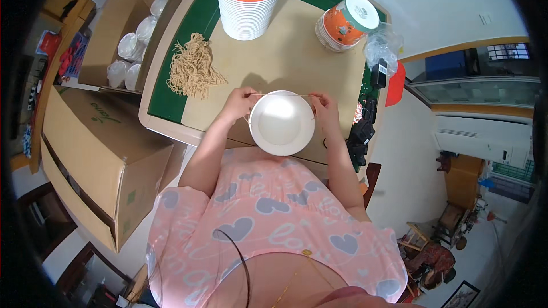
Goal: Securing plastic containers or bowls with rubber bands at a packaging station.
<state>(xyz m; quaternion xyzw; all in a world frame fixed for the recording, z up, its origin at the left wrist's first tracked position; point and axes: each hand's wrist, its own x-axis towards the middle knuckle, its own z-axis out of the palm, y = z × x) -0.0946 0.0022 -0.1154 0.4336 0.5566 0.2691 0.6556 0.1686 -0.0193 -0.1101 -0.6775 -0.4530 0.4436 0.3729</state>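
A round white paper bucket (279,128) sits at the near edge of the table, its open mouth facing up toward me. A thin tan cord (268,94) is stretched across the far side of its rim. My left hand (238,104) pinches the cord at the bucket's left side, and my right hand (325,108) pinches it at the right side. Short bits of cord also show by the bucket's two sides; whether they pass through its wall I cannot tell. A loose heap of tan cords (193,68) lies to the far left of my left hand.
Beyond stands a tall nested stack of orange-and-white paper buckets (248,14). Upside-down orange buckets (342,25) stand far right, beside clear plastic wrap (383,48). Black devices (361,137) line the table's right edge. Cardboard boxes (108,142) stand left, one holding white wrapped bundles (131,47).
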